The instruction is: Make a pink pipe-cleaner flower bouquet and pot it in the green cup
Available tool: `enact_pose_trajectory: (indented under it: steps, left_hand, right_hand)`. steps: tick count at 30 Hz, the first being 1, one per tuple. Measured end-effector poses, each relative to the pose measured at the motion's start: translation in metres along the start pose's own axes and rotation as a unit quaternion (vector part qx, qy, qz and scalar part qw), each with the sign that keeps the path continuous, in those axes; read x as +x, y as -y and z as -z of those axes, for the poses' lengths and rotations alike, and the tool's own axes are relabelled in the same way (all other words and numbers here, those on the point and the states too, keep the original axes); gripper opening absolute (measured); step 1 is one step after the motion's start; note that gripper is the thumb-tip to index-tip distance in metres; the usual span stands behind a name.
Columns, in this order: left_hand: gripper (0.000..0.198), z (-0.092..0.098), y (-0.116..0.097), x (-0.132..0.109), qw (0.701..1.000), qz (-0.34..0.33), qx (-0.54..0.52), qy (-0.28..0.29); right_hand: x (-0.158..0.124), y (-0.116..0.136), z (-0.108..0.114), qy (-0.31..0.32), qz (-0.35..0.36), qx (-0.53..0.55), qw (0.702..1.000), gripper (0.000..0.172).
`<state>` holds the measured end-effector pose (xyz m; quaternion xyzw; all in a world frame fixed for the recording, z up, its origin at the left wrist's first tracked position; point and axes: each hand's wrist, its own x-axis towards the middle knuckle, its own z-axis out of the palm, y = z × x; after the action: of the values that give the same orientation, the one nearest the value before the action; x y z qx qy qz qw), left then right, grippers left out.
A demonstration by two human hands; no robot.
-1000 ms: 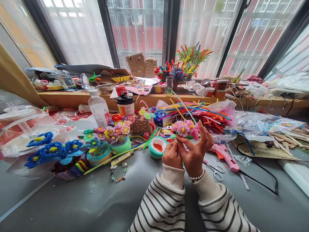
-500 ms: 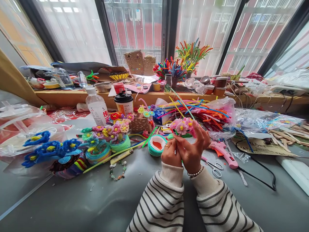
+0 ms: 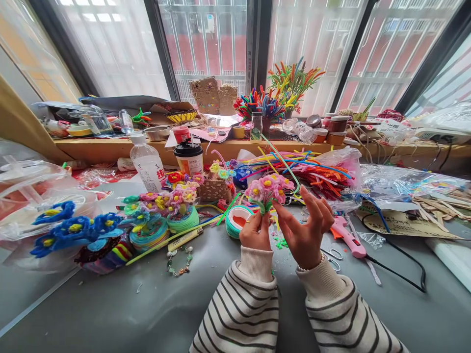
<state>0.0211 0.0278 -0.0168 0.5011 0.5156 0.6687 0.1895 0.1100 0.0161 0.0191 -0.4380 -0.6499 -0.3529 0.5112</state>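
A small bunch of pink pipe-cleaner flowers (image 3: 268, 188) with yellow centres stands upright on green stems above the grey table (image 3: 128, 314). My left hand (image 3: 254, 232) is closed round the green stems just under the blooms. To the right of the bunch, my right hand (image 3: 305, 225) has its palm turned to the flowers and its fingers spread, and its fingertips come near the stems. Whether they touch is unclear. Both sleeves are striped.
A green wound cup (image 3: 238, 220) sits just left of my hands. A pink glue gun (image 3: 346, 235) and scissors (image 3: 333, 257) lie to the right. Loose pipe cleaners in a bag (image 3: 312, 174) lie behind. Finished flower pots (image 3: 165, 211), blue flowers (image 3: 73, 228), a bottle (image 3: 147, 162) and a cup (image 3: 190, 157) stand left.
My right hand has let go of the bunch and opened, moving off to the right. The left hand has tilted the flowers upright and shifted them a little left.
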Motion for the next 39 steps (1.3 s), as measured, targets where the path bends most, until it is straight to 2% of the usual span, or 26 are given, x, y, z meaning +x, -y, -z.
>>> enact_pose_trajectory:
  steps: [5, 11, 13, 16, 18, 19, 21, 22, 26, 28, 30, 31, 33, 37, 39]
  left_hand:
    - [0.025, -0.002, 0.002, -0.003, 1.0, 0.011, -0.014, -0.01]
    - [0.022, 0.001, -0.007, -0.005, 0.998, -0.065, 0.007, -0.024]
    - [0.02, 0.001, -0.008, -0.005, 0.997, -0.071, 0.009, -0.028]
    - [0.018, 0.003, -0.007, -0.004, 0.999, -0.019, -0.027, -0.034]
    - [0.018, 0.004, -0.008, -0.001, 0.991, 0.071, -0.114, -0.021]
    - [0.019, 0.005, -0.01, 0.001, 0.975, 0.131, -0.182, -0.002]
    - [0.023, 0.006, -0.015, 0.004, 0.917, 0.24, -0.313, 0.056]
    - [0.026, 0.006, -0.019, 0.005, 0.891, 0.274, -0.354, 0.084]
    - [0.035, 0.011, -0.034, 0.007, 0.829, 0.325, -0.415, 0.186]
    - [0.033, 0.016, -0.039, 0.009, 0.755, 0.359, -0.474, 0.275]
    - [0.028, 0.021, -0.041, 0.011, 0.695, 0.383, -0.515, 0.325]
    - [0.026, 0.023, -0.041, 0.012, 0.682, 0.388, -0.523, 0.334]
    - [0.024, 0.026, -0.041, 0.014, 0.674, 0.391, -0.527, 0.34]
    - [0.024, 0.026, -0.041, 0.014, 0.678, 0.394, -0.515, 0.347]
    - [0.025, 0.026, -0.04, 0.012, 0.691, 0.385, -0.498, 0.355]
  right_hand:
    - [0.002, -0.002, -0.006, -0.009, 0.018, -0.035, 0.999, 0.022]
    - [0.001, -0.003, -0.006, -0.053, -0.001, -0.032, 0.998, 0.006]
    - [0.001, 0.0, -0.005, -0.057, -0.013, -0.027, 0.998, 0.005]
    - [0.002, 0.005, -0.004, -0.047, -0.035, -0.005, 0.998, 0.009]
    - [0.004, 0.007, -0.003, -0.025, -0.056, 0.022, 0.998, 0.006]
    - [0.005, 0.007, -0.002, -0.014, -0.073, 0.039, 0.996, 0.008]
    - [0.008, 0.002, 0.001, 0.001, -0.119, 0.081, 0.99, 0.017]
    - [0.009, -0.002, 0.002, 0.006, -0.143, 0.103, 0.984, 0.018]
    - [0.014, -0.021, 0.007, 0.057, -0.185, 0.181, 0.964, 0.017]
    - [0.016, -0.024, 0.009, 0.084, -0.178, 0.212, 0.957, 0.022]
    - [0.019, -0.023, 0.012, 0.093, -0.175, 0.228, 0.953, 0.026]
    - [0.02, -0.022, 0.013, 0.093, -0.176, 0.23, 0.952, 0.027]
    - [0.021, -0.019, 0.016, 0.085, -0.176, 0.225, 0.954, 0.029]
    - [0.022, -0.016, 0.019, 0.067, -0.152, 0.209, 0.964, 0.024]
    - [0.022, -0.016, 0.019, 0.07, -0.137, 0.2, 0.968, 0.02]
